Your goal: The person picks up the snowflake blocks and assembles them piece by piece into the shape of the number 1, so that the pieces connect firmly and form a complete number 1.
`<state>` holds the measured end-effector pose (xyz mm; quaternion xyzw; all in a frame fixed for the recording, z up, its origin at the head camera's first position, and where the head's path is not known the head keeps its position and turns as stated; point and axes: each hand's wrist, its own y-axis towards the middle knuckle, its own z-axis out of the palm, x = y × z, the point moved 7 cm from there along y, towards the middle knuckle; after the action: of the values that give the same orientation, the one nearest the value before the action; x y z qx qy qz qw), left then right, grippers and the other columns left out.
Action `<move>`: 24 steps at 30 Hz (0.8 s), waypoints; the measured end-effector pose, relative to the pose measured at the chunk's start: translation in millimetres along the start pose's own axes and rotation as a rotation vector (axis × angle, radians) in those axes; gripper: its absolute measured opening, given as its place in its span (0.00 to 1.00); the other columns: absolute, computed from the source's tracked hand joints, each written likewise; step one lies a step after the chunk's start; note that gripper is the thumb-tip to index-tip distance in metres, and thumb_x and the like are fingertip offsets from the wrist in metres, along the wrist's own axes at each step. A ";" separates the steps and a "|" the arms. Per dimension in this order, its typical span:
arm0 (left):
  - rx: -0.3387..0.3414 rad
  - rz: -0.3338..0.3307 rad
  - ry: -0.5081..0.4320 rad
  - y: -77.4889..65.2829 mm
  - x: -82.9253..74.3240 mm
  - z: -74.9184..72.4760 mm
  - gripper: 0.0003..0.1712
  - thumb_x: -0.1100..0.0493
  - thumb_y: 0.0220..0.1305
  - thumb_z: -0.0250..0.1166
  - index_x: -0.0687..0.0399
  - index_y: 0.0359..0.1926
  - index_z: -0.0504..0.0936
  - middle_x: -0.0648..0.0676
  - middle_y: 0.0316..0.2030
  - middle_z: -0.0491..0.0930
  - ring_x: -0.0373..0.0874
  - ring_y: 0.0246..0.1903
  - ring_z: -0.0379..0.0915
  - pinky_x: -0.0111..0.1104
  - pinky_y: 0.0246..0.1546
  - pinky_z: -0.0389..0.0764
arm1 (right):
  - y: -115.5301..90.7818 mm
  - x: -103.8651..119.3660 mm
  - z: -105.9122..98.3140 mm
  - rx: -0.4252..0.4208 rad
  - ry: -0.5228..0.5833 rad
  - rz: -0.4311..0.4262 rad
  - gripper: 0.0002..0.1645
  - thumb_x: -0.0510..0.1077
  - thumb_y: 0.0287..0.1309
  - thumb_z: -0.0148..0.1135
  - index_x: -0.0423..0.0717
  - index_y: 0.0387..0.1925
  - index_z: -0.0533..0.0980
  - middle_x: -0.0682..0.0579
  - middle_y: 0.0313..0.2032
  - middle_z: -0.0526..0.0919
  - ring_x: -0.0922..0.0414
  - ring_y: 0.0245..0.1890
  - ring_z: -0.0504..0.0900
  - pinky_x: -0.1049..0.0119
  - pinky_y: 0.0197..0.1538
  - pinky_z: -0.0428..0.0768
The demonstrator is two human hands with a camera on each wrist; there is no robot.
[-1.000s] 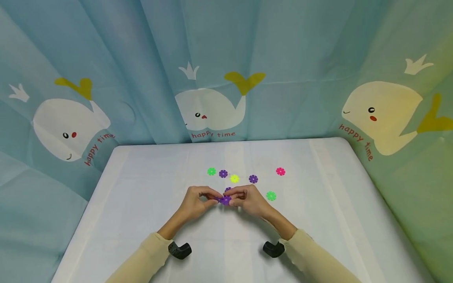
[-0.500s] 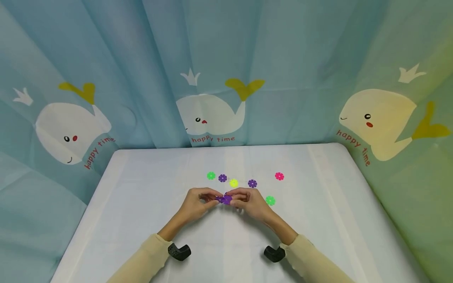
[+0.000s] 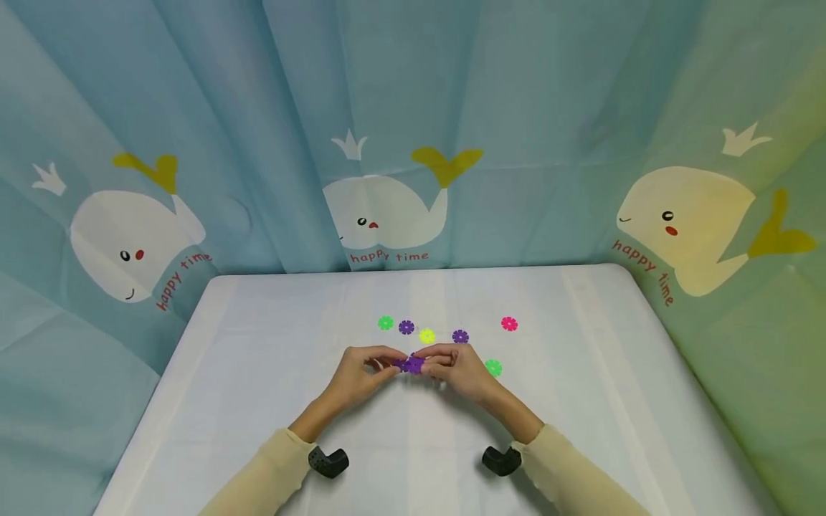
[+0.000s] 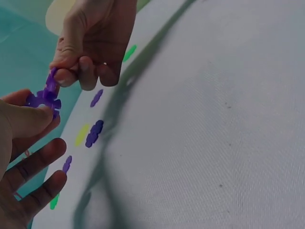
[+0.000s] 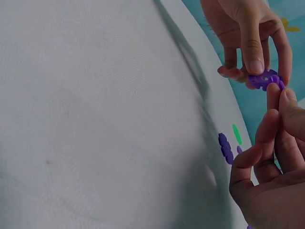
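Note:
Out in front of me, above the table, two purple snowflake discs meet at an angle, edge into edge. My left hand (image 3: 358, 374) pinches one purple disc (image 4: 42, 100) between thumb and index finger, its other fingers spread below. My right hand (image 3: 459, 369) pinches the second purple disc (image 4: 51, 80) with thumb and index finger, the remaining fingers curled. In the right wrist view the left hand's disc (image 5: 259, 81) lies fairly flat, while the other stands edge-on at the right fingertips. Another purple disc (image 4: 94, 133) lies on the table, mostly hidden behind the hands in the head view.
On the white table (image 3: 258, 430) behind the hands lie a green disc (image 3: 385, 322), two purple discs (image 3: 406, 327) and a yellow disc (image 3: 426, 335). A pink disc (image 3: 509, 324) and a second green disc (image 3: 493, 368) lie to the right. A whale-print curtain (image 3: 516, 179) surrounds the table.
The head view has tilted up slightly, so the table sits lower in it. Both hands keep their pinch, with the two purple discs overlapping a little more between the fingertips.

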<state>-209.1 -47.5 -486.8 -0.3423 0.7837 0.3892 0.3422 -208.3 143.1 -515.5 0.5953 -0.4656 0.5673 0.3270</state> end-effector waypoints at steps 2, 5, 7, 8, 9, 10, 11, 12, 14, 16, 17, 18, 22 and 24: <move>0.001 0.004 0.015 -0.9 1.5 1.3 0.14 0.69 0.60 0.74 0.54 0.47 0.90 0.50 0.38 0.90 0.40 0.33 0.83 0.32 0.33 0.84 | 0.6 -1.6 -0.7 0.005 0.014 0.019 0.17 0.39 0.67 0.67 0.38 0.55 0.83 0.41 0.40 0.90 0.54 0.32 0.83 0.69 0.32 0.77; 0.004 0.000 0.014 -1.9 2.8 2.4 0.14 0.69 0.60 0.74 0.53 0.47 0.90 0.51 0.36 0.89 0.38 0.32 0.83 0.32 0.33 0.84 | 2.2 -3.1 -0.8 0.022 0.031 0.034 0.16 0.38 0.68 0.66 0.36 0.55 0.82 0.41 0.39 0.90 0.57 0.29 0.81 0.70 0.31 0.76; 0.006 -0.020 0.003 -2.0 4.2 2.6 0.14 0.69 0.60 0.74 0.53 0.46 0.90 0.51 0.35 0.89 0.38 0.32 0.83 0.32 0.33 0.84 | 2.7 -2.9 -0.8 0.035 0.035 0.039 0.16 0.37 0.69 0.65 0.35 0.55 0.82 0.40 0.39 0.90 0.57 0.29 0.80 0.70 0.31 0.75; 0.006 -0.028 -0.007 -1.9 4.2 2.3 0.14 0.69 0.60 0.74 0.54 0.46 0.90 0.52 0.34 0.89 0.38 0.31 0.83 0.32 0.33 0.84 | 2.8 -2.2 -0.7 0.043 0.030 0.036 0.16 0.37 0.69 0.64 0.35 0.56 0.82 0.40 0.40 0.89 0.57 0.29 0.80 0.70 0.31 0.75; 0.005 -0.036 -0.017 -1.6 4.1 2.0 0.14 0.69 0.60 0.74 0.54 0.46 0.90 0.52 0.34 0.89 0.39 0.31 0.83 0.32 0.33 0.84 | 2.6 -1.1 -0.8 0.052 0.022 0.029 0.16 0.37 0.70 0.64 0.35 0.56 0.82 0.39 0.40 0.89 0.56 0.29 0.79 0.70 0.31 0.76; 0.005 -0.047 -0.022 -1.1 4.4 1.6 0.14 0.69 0.60 0.74 0.54 0.46 0.90 0.52 0.34 0.89 0.39 0.31 0.83 0.32 0.33 0.84 | 2.2 0.8 -1.1 0.059 -0.002 0.014 0.16 0.37 0.70 0.64 0.36 0.56 0.82 0.38 0.40 0.89 0.54 0.29 0.80 0.69 0.31 0.76; 0.004 -0.053 -0.029 -0.6 4.1 1.2 0.14 0.69 0.60 0.74 0.54 0.46 0.90 0.52 0.33 0.89 0.39 0.31 0.83 0.32 0.33 0.84 | 1.7 3.1 -1.6 0.064 -0.031 -0.006 0.17 0.38 0.70 0.64 0.36 0.57 0.81 0.37 0.40 0.88 0.52 0.30 0.81 0.68 0.31 0.78; 0.003 -0.058 -0.037 0.1 3.6 0.8 0.13 0.69 0.60 0.74 0.55 0.46 0.90 0.52 0.33 0.89 0.40 0.31 0.83 0.33 0.33 0.84 | 1.3 5.0 -2.7 0.065 -0.058 -0.023 0.17 0.38 0.69 0.64 0.37 0.57 0.81 0.37 0.41 0.88 0.49 0.30 0.82 0.67 0.32 0.79; 0.001 -0.072 -0.051 1.1 4.2 -0.3 0.13 0.69 0.60 0.74 0.55 0.46 0.90 0.52 0.33 0.89 0.40 0.31 0.83 0.33 0.34 0.84 | 0.3 10.3 -5.6 0.066 -0.128 -0.074 0.19 0.39 0.69 0.66 0.37 0.58 0.81 0.37 0.41 0.88 0.44 0.33 0.83 0.64 0.32 0.80; 0.001 -0.091 -0.065 1.9 5.7 -1.3 0.14 0.68 0.60 0.74 0.55 0.47 0.90 0.52 0.34 0.89 0.39 0.32 0.82 0.33 0.35 0.84 | -1.3 15.6 -10.3 0.056 -0.205 -0.126 0.20 0.40 0.67 0.67 0.37 0.58 0.80 0.40 0.41 0.88 0.41 0.35 0.85 0.64 0.32 0.81; 0.003 -0.102 -0.074 2.2 6.7 -1.7 0.14 0.68 0.60 0.74 0.56 0.47 0.90 0.53 0.34 0.89 0.39 0.32 0.82 0.33 0.35 0.84 | -2.2 17.8 -13.1 0.050 -0.236 -0.145 0.20 0.40 0.67 0.68 0.37 0.58 0.80 0.42 0.41 0.88 0.41 0.35 0.85 0.64 0.33 0.80; 0.006 -0.112 -0.080 2.4 8.0 -1.9 0.14 0.68 0.60 0.74 0.56 0.47 0.90 0.53 0.34 0.88 0.39 0.32 0.82 0.33 0.35 0.84 | -3.3 19.8 -16.3 0.044 -0.267 -0.164 0.20 0.41 0.66 0.68 0.37 0.57 0.80 0.44 0.41 0.88 0.42 0.36 0.85 0.65 0.34 0.80; 0.023 -0.134 -0.096 2.4 11.3 -2.6 0.14 0.68 0.61 0.73 0.57 0.49 0.89 0.55 0.35 0.88 0.38 0.34 0.81 0.33 0.37 0.84 | -8.6 25.8 -30.9 0.015 -0.388 -0.211 0.19 0.41 0.65 0.70 0.41 0.56 0.82 0.51 0.40 0.88 0.51 0.35 0.85 0.65 0.38 0.80; 0.031 -0.136 -0.100 2.4 12.4 -2.7 0.14 0.68 0.62 0.73 0.59 0.49 0.89 0.54 0.36 0.88 0.39 0.34 0.81 0.32 0.37 0.84 | -11.4 26.6 -39.4 -0.003 -0.434 -0.218 0.19 0.41 0.64 0.71 0.42 0.56 0.82 0.54 0.40 0.87 0.55 0.35 0.84 0.64 0.39 0.81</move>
<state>-218.3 -52.0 -494.6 -0.3696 0.7464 0.3693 0.4121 -214.4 178.4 -482.2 0.7496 -0.4589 0.3867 0.2792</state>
